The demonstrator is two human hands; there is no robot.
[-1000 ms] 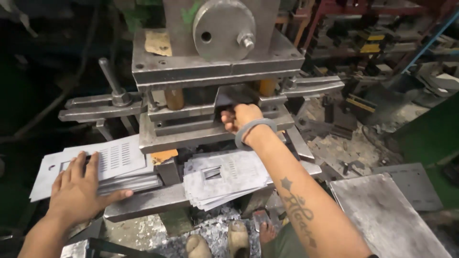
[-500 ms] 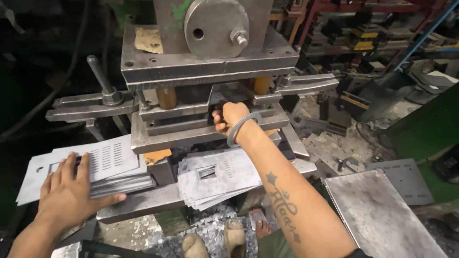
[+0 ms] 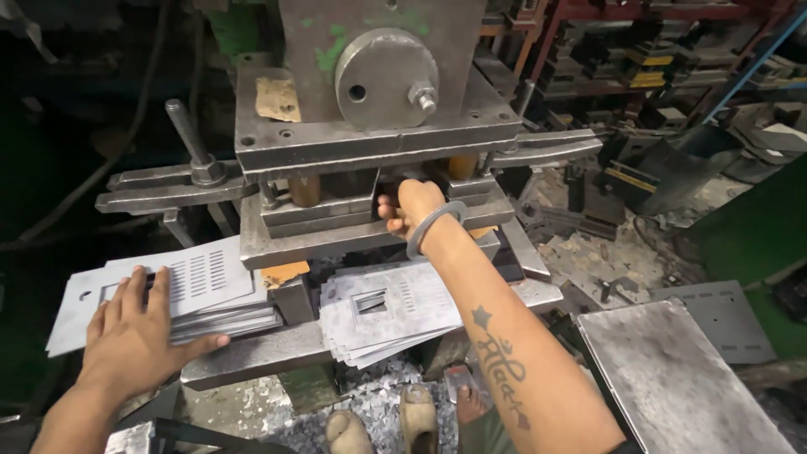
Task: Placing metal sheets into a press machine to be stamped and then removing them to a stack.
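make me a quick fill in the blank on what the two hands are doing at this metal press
1. The left hand lies flat on a stack of ____ metal sheets.
2. The right hand reaches into the gap of the ____.
3. A metal ____ circles the right wrist.
4. A second pile of punched sheets lies below the right ____.

Missing words: perforated; press; bangle; forearm

dim workshop, cluttered metal racks (image 3: 647, 59), scrap-strewn floor (image 3: 588, 252)
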